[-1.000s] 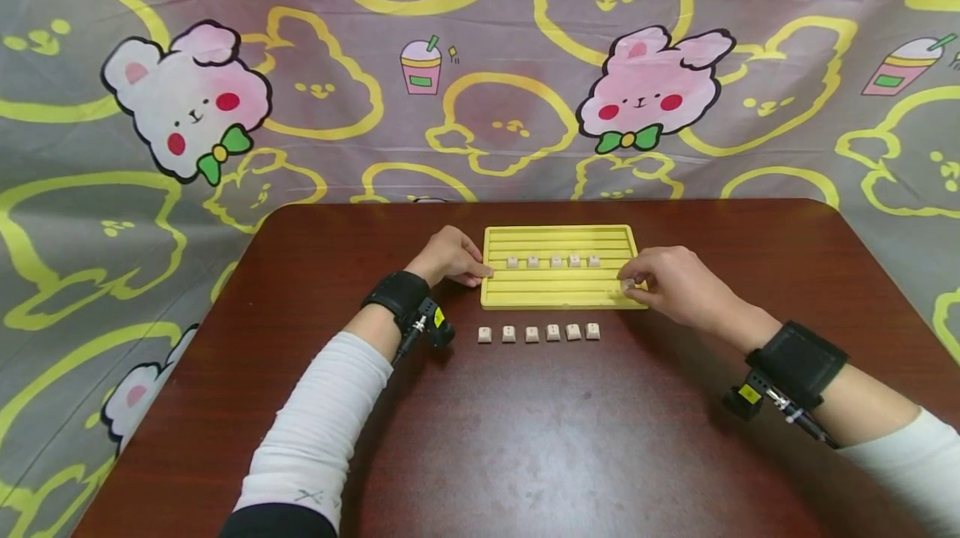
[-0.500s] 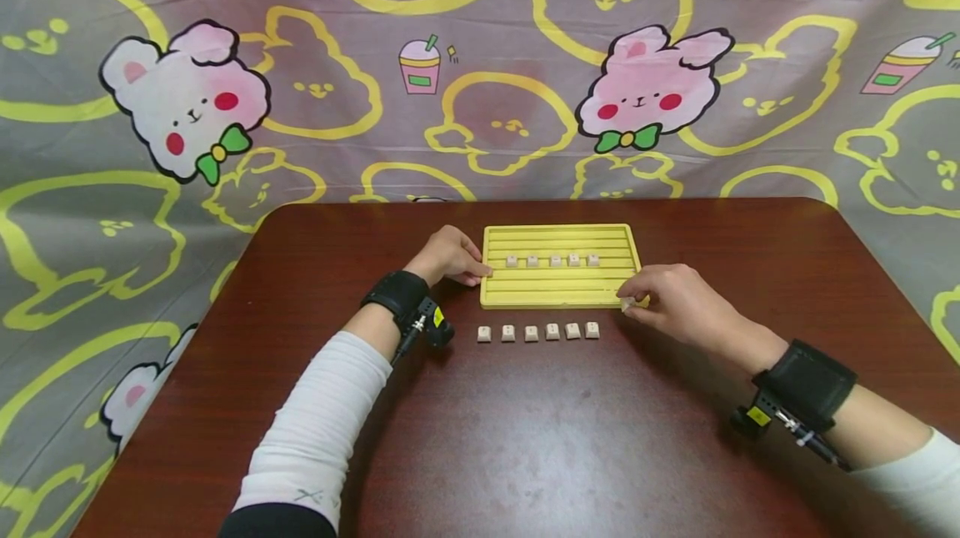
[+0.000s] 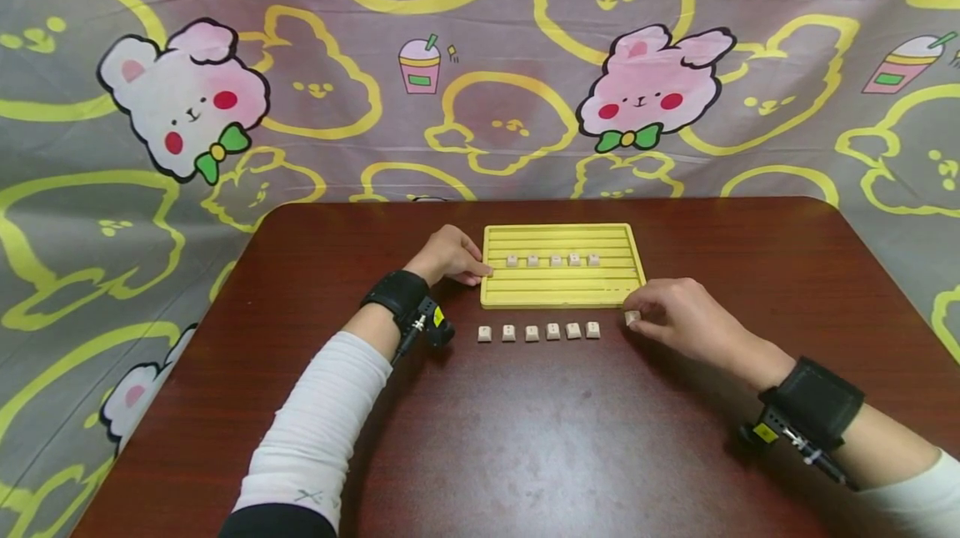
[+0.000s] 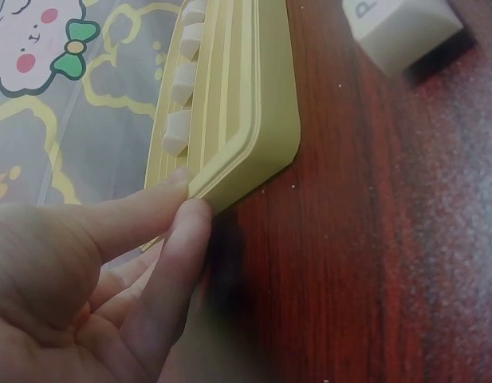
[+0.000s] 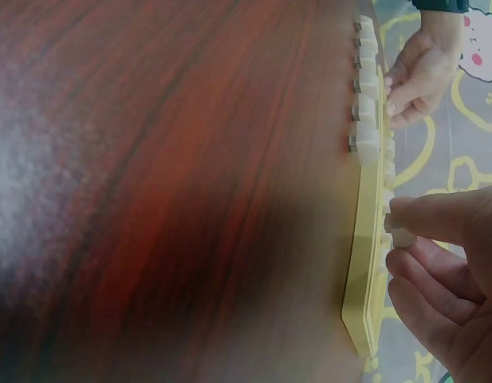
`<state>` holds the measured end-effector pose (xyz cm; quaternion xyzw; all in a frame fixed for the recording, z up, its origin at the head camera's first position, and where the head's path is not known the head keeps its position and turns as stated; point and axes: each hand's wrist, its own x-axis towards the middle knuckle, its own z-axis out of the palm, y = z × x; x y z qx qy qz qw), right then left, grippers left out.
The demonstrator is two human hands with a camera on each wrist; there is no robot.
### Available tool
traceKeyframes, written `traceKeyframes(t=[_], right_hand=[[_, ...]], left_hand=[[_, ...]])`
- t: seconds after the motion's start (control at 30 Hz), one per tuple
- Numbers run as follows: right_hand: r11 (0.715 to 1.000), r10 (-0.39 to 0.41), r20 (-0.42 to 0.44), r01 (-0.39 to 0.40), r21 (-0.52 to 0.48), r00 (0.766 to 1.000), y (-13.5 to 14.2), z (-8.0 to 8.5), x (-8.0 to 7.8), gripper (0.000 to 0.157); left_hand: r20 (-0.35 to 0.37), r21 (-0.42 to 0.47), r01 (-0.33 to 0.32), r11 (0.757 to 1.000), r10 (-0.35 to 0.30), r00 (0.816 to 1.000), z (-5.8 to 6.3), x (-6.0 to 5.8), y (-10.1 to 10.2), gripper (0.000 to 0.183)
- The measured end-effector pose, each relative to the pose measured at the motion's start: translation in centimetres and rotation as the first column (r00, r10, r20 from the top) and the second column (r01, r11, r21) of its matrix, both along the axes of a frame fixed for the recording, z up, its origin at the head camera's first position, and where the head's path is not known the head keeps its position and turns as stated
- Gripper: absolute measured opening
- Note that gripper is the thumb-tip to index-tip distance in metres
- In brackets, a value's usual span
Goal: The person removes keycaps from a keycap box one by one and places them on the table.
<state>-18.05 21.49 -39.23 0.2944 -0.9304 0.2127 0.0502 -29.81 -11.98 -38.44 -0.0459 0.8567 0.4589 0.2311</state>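
The yellow ridged tray [image 3: 555, 303] lies flat on the table, a row of several white keycaps [image 3: 555, 260] standing along one of its grooves. My left hand [image 3: 448, 256] pinches the tray's left edge between thumb and fingers, as the left wrist view shows close up. Just off the tray's front right corner, my right hand [image 3: 686, 317] pinches a single keycap [image 3: 632, 318] between thumb and fingertips. In the right wrist view this keycap [image 5: 401, 236] is partly covered by the fingers. Its marking is too small to read.
In front of the tray, several more white keycaps [image 3: 532, 334] stand in a row on the dark brown table [image 3: 525, 438]. One keycap [image 4: 405, 36] in the left wrist view bears a letter that looks like P. A patterned cloth [image 3: 495, 46] hangs behind the table.
My right hand has moved from above the tray's right end toward the front, carrying the keycap off past the tray's front edge. The left hand has stayed at the tray's left edge.
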Motion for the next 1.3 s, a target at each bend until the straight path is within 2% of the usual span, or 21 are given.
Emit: traceKeyframes(t=[0.4,1.0,1.3], right_hand=[[0.999,0.049,-0.021,-0.049,0.014,0.999,-0.3,-0.9,0.1,0.012],[0.998,0.043,-0.002,-0.043,0.037,0.999,-0.6,-1.5,-0.1,0.015],[0.998,0.051,0.0,-0.051,0.036,0.999,-0.8,-1.8,-0.3,0.013]], left_hand=[[0.003,-0.006,-0.003,1.0,0.003,1.0,0.1,0.0,0.1,0.032],[0.014,0.016,-0.007,1.0,0.007,1.0,0.5,0.1,0.2,0.031],[0.011,0.003,-0.011,1.0,0.011,1.0,0.2,0.0,0.1,0.031]])
